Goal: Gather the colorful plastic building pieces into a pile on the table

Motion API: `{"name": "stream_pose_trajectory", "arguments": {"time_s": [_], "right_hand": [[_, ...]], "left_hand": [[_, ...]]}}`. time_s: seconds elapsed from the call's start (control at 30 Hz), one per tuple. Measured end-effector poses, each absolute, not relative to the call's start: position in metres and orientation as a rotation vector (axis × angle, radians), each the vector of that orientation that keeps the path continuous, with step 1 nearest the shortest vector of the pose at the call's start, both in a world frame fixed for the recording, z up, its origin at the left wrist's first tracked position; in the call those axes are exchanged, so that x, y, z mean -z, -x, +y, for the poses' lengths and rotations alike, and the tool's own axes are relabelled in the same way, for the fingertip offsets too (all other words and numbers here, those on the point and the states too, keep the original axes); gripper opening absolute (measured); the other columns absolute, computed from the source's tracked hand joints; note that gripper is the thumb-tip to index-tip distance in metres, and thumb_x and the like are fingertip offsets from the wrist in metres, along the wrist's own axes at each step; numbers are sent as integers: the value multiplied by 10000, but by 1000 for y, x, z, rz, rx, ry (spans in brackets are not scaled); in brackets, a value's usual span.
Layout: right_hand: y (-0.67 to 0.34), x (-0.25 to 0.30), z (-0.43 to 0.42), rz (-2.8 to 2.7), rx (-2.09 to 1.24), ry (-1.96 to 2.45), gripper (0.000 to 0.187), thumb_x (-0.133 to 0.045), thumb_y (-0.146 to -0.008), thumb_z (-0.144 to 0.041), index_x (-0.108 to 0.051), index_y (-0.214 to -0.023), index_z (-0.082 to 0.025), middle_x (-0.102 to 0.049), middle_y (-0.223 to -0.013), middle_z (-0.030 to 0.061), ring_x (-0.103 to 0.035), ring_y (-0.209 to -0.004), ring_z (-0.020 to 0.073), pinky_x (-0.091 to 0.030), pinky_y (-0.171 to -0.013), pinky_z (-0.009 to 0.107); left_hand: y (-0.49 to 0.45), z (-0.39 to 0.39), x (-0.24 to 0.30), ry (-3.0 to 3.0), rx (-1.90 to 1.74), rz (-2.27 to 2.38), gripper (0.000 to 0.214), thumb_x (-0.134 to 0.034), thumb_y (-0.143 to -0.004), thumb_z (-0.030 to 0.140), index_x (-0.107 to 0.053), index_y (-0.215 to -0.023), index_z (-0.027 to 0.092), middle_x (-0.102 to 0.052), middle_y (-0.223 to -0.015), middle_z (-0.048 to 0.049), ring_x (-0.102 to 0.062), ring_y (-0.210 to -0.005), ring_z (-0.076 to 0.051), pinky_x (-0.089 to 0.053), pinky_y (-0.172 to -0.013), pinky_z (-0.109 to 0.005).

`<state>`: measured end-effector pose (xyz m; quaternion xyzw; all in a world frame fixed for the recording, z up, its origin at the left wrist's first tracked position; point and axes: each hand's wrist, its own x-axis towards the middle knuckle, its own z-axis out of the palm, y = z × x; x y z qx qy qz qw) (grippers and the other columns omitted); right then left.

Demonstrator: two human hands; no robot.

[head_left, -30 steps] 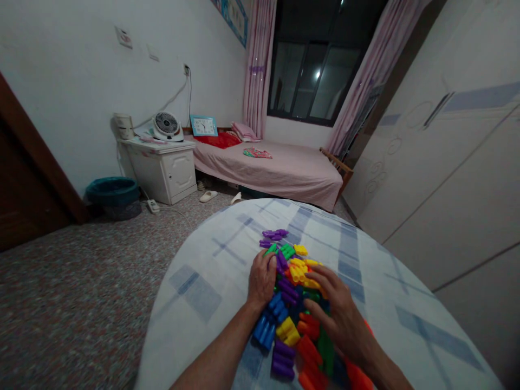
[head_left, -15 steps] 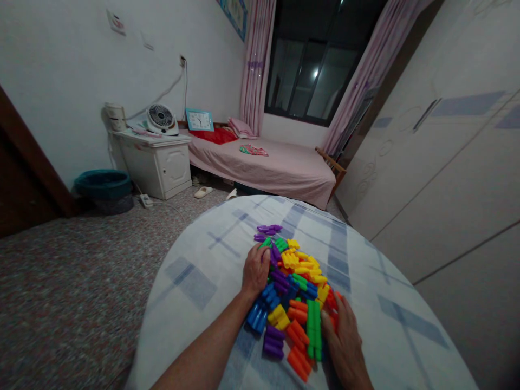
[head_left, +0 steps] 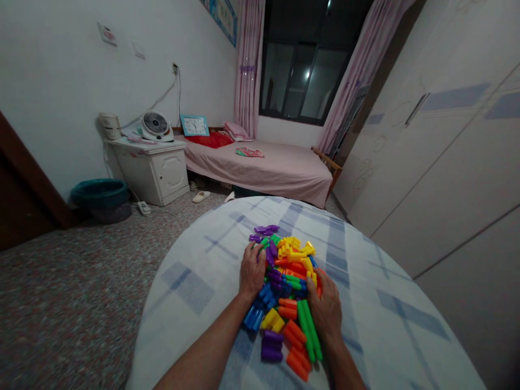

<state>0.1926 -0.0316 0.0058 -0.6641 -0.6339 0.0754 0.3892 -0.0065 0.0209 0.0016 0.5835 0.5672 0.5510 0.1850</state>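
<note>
Left hand [head_left: 252, 273] and right hand [head_left: 325, 310] both rest on a heap of plastic building pieces [head_left: 290, 273] — the heap sits at about 12 o'clock from the wearer, on a round desk [head_left: 190, 287] under a white cloth with blue checks. Left grip: fingers curled narrow over the heap's 9 o'clock side, blue pieces [head_left: 254, 318] just below the wrist. Right grip: cupped narrow against the heap's 4 o'clock side, right beside long green pieces [head_left: 307, 330]. Whether either hand has hold of a piece, cannot tell — the fingers hide it. Orange pieces [head_left: 296, 364] and purple pieces [head_left: 271, 346] lie at the heap's 6 o'clock end, yellow pieces [head_left: 293, 248] near 12 o'clock.

Room past the desk: pink-sheeted bed [head_left: 260, 170] at 12 o'clock, curtained window [head_left: 304, 59] behind it. White nightstand [head_left: 152, 173] at 11 o'clock with a small fan [head_left: 155, 125] on top, blue-framed clock [head_left: 195, 125] just beside the fan. Teal wastebasket [head_left: 100, 194] on speckled carpet [head_left: 69, 303] at 10 o'clock. White wardrobe [head_left: 447, 162] at 2 o'clock.
</note>
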Motion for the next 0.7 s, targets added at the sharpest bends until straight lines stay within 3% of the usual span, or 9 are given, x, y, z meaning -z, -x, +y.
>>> {"name": "stream_pose_trajectory", "arguments": {"time_s": [0.1,0.27,0.7], "right_hand": [[-197,-5,-31,-1521,-257,1688,503,-351,-890,-507,-538,-1185,-146,-558,-1196,140,-484,-1126,265,-342,-1014,444],[-198,-1,-27,-1412,-263,1627,518,-361,-876,-504,-556,-1171,-126,-566,-1181,137,-494,-1112,248,-347,-1020,425],[-194,5,-27,-1403,-170,1627,510,-362,-879,-455,-568,-1192,-109,-568,-1230,136,-488,-1151,237,-346,-1036,424]], "left_hand": [[8,21,1,-1609,-1587,1707,402,-333,-929,361,-557,-1181,142,-454,-1307,-136,-425,-1249,-219,-325,-1090,-404],[7,19,1,-1678,-1543,1659,382,-337,-921,354,-556,-1162,152,-561,-1173,-116,-491,-1161,-219,-361,-1055,-413],[-12,9,-18,-1331,-1497,1487,383,-458,-868,350,-556,-1185,159,-572,-1219,-101,-497,-1172,-216,-361,-1045,-367]]}}
